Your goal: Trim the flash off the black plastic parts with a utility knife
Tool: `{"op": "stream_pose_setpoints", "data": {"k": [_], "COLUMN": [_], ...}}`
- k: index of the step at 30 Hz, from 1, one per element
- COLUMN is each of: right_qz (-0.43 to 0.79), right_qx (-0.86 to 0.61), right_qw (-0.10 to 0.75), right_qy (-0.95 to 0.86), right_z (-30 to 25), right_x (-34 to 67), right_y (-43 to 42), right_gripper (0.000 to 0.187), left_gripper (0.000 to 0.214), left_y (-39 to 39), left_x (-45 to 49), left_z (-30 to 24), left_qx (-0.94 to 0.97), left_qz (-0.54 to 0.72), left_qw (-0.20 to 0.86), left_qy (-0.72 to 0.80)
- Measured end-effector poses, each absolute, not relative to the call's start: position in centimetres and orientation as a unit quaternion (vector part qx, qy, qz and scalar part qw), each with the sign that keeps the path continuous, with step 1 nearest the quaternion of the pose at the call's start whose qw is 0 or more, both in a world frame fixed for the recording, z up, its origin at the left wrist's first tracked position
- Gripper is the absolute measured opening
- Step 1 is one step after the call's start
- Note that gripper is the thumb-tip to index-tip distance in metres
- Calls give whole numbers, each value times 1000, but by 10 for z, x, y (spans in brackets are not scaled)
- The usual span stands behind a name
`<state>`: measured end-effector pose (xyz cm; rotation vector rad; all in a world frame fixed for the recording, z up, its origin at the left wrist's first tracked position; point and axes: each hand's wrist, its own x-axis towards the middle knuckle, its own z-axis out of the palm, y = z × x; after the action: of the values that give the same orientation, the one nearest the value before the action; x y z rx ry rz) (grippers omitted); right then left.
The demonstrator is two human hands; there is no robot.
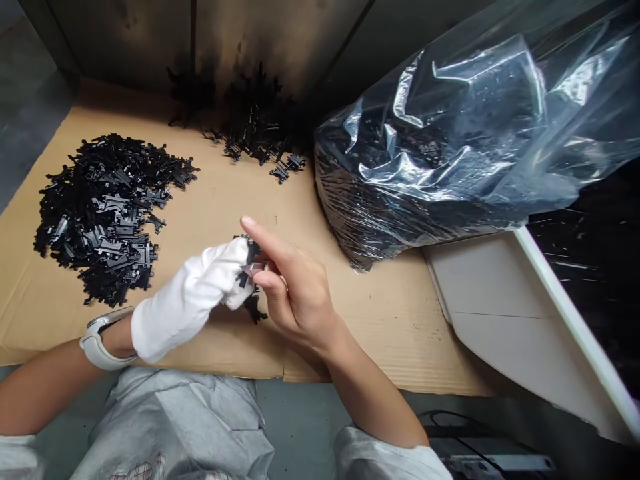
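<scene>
My left hand [193, 297] wears a white glove and is closed on a small black plastic part [251, 252], which sticks out between the two hands. My bare right hand [293, 290] meets it from the right, thumb and fingers pinched on the same part, with the index finger stretched up and to the left. Another black part [253, 309] shows just below the glove. Both hands hover over a sheet of brown cardboard [380, 313].
A large pile of black plastic parts [107, 213] lies at the left of the cardboard. A second pile [255, 127] sits at the back by a dark wall. A clear plastic bag [465, 147] full of black parts stands at right, beside a white bin [505, 320].
</scene>
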<state>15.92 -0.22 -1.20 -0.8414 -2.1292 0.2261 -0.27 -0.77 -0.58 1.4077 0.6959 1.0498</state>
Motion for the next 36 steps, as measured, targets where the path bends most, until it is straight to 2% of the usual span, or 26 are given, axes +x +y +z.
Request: {"op": "stream_pose_setpoints", "data": {"k": [6, 17, 21, 26, 36], "right_qz": [116, 106, 131, 109, 116], "right_qx": [-332, -314, -299, -313, -319], "right_qw": [394, 426, 420, 411, 406], "right_qy": [-849, -842, -847, -850, -848], "right_z": [-7, -11, -9, -9, -7], "right_x": [158, 157, 160, 160, 160], "right_y": [-6, -3, -3, -4, -7], "right_gripper": [44, 32, 36, 41, 37], "left_gripper": [22, 21, 19, 19, 16], "left_y": [-10, -10, -12, -12, -10], "left_x": [-3, -4, -6, -7, -3], "left_z": [-6, -1, -7, -8, -5], "left_qx": [581, 547, 511, 522, 527], "left_qz": [422, 409, 402, 421, 427], "left_qw": [630, 670, 706, 691, 668], "left_qy": [295, 290, 281, 272, 306]}}
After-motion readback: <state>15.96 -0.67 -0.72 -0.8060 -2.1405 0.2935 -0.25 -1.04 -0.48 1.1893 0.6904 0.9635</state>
